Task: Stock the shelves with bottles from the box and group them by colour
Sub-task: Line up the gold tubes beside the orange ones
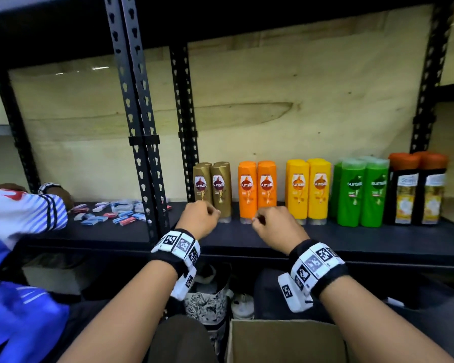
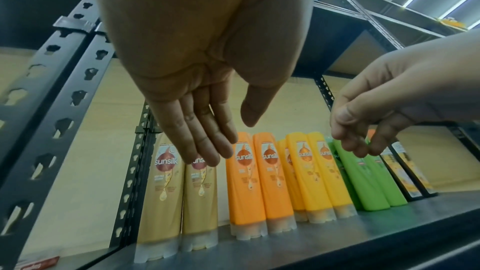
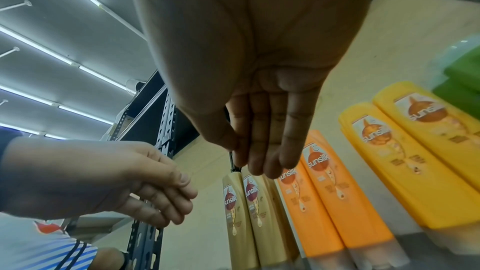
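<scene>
Bottles stand in colour groups on the dark shelf (image 1: 351,239): gold (image 1: 212,189), orange (image 1: 257,191), yellow (image 1: 308,191), green (image 1: 362,193), and black bottles with orange caps (image 1: 417,191). My left hand (image 1: 214,213) hovers just in front of the gold pair (image 2: 179,192), fingers relaxed and holding nothing. My right hand (image 1: 257,221) hangs before the orange pair (image 3: 324,202), thumb resting against the forefinger, also holding nothing. Each hand shows in the other's wrist view. The cardboard box (image 1: 286,341) sits below, its inside hidden.
Black perforated uprights (image 1: 139,127) split the shelf bays. Small red and blue packets (image 1: 113,213) lie in the left bay, where another person's striped sleeve (image 1: 24,213) reaches in. A patterned bag (image 1: 207,299) sits under the shelf.
</scene>
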